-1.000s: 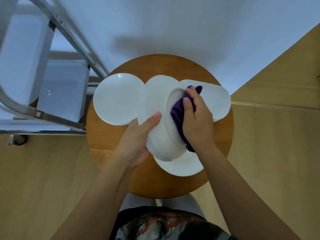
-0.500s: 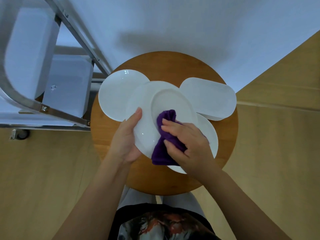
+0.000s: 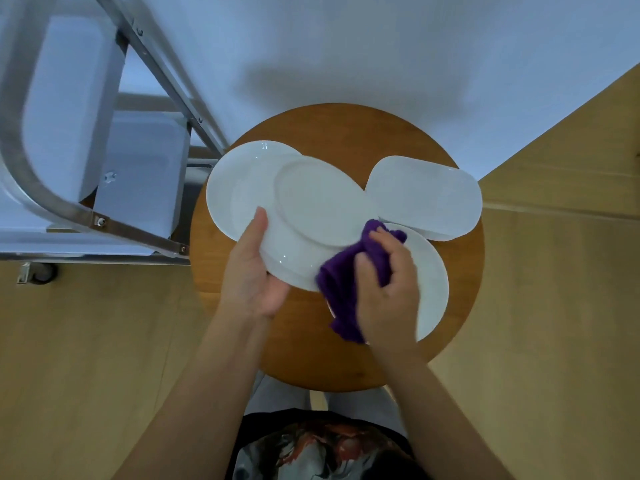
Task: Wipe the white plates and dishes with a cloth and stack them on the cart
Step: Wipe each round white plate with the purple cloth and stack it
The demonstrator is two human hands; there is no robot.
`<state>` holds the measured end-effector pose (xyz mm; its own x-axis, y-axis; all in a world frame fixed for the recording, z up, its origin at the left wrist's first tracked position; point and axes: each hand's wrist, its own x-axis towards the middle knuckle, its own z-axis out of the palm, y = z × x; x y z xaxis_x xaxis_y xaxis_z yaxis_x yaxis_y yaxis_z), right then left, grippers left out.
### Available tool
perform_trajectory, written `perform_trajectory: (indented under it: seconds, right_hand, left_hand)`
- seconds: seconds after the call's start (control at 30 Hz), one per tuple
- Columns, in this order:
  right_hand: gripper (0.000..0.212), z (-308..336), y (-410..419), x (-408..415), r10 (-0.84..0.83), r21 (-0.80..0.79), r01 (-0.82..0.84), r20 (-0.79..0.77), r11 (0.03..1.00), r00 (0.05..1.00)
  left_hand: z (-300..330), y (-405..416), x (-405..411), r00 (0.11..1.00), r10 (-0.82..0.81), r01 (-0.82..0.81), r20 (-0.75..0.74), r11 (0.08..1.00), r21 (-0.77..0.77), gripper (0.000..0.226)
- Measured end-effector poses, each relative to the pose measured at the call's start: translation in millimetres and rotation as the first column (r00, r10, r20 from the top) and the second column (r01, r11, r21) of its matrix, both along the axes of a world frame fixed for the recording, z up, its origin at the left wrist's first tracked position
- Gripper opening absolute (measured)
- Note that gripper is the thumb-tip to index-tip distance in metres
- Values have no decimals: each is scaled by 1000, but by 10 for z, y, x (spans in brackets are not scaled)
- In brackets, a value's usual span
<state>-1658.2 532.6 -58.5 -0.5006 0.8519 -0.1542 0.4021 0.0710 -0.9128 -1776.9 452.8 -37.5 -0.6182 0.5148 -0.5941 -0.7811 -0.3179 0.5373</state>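
Both my hands are busy over the round wooden stool top (image 3: 242,341). My left hand (image 3: 252,271) grips the near-left rim of the white oval ceramic plate (image 3: 318,209), thumb lying on its upper face and the fingers tucked underneath where I cannot see them, so the plate is lifted and tilted above the stool. My right hand (image 3: 388,292) is closed round the bunched purple cloth (image 3: 341,289), pressing it against the plate's near-right edge, with a tail of cloth hanging down toward me.

Three more pieces wait on the stool. A round white plate (image 3: 228,188) lies at its far-left side, partly hidden under the one I hold. A white oblong dish with rounded corners (image 3: 429,199) sits at its far-right side. A second round white plate (image 3: 433,289) rests at its near-right side, under my right hand and the cloth. The metal-framed cart with pale trays (image 3: 69,133) stands left of the stool, just beside it.

My worry is the grip: I hold a smooth glazed plate by one edge only, and a hard rub from the cloth on the opposite side could lever it out of my fingers, dropping it onto the plates beneath and chipping them. The round plate at the far left also overhangs the stool's edge, so a knock from the held plate might tip it off.
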Motion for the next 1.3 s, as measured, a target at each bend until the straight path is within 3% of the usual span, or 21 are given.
perform_trajectory:
  seconds: [0.1, 0.17, 0.23, 0.33, 0.43, 0.47, 0.5, 0.57, 0.6, 0.7, 0.8, 0.83, 0.93, 1.13, 1.3]
  right_hand:
    - [39, 31, -433, -88, 62, 224, -58, -7, 973, 998]
    - [34, -16, -523, -56, 175, 248, -170, 0, 954, 985]
    - [28, -49, -478, -18, 184, 74, -186, 31, 980, 982]
    - [28, -51, -255, -70, -40, -203, 58, 89, 977, 995]
    - [11, 50, 16, -317, -146, -306, 166, 86, 938, 986]
    - [5, 104, 78, -428, -144, -363, 161, 75, 918, 987]
    - [18, 140, 127, -542, -125, -397, 132, 46, 908, 991]
    - [47, 198, 205, -750, -27, -404, 31, 15, 914, 1000]
    - [57, 226, 225, -830, 32, -375, -20, 24, 927, 999]
    - [60, 202, 288, -936, 192, -313, -133, 168, 941, 967]
    - [39, 44, 346, -979, 284, -307, -184, 321, 934, 904]
    - [35, -16, 345, -1016, 307, -281, -208, 373, 937, 876]
    - [36, -185, 318, -1166, 280, -277, -173, 414, 945, 866]
    - [32, -548, 236, -1424, 149, -247, -45, 423, 968, 894]
    - [36, -765, 240, -1535, 126, -152, -57, 489, 987, 863]
  left_hand:
    - [-4, 27, -128, 996, 69, -70, 64, 997, 12, 39]
    - [-11, -27, -271, 995, 96, -97, 28, 995, 27, 47]
    - [1, -111, -419, 991, 128, -128, -48, 992, 6, 54]
    - [38, -269, -547, 980, 70, -89, -188, 992, -93, 60]
    - [93, -387, -543, 889, -245, 86, -386, 919, -385, 67]
    - [104, -414, -525, 809, -403, 147, -428, 844, -517, 63]
    - [99, -445, -502, 695, -553, 190, -460, 758, -625, 51]
    - [96, -476, -454, 379, -786, 265, -489, 598, -756, 30]
    - [71, -485, -445, 217, -844, 281, -490, 535, -797, 32]
    - [-45, -504, -531, -150, -899, 195, -411, 380, -904, 44]
    - [-226, -491, -723, -465, -873, -30, -144, 178, -984, 50]
    - [-303, -486, -785, -524, -848, -84, -72, 136, -987, 51]
    - [-532, -461, -945, -572, -820, -138, 19, 73, -988, 52]
    - [-964, -416, -1230, -600, -797, -175, 67, 49, -983, 60]
    - [-1209, -398, -1373, -627, -773, -188, 93, 35, -981, 65]
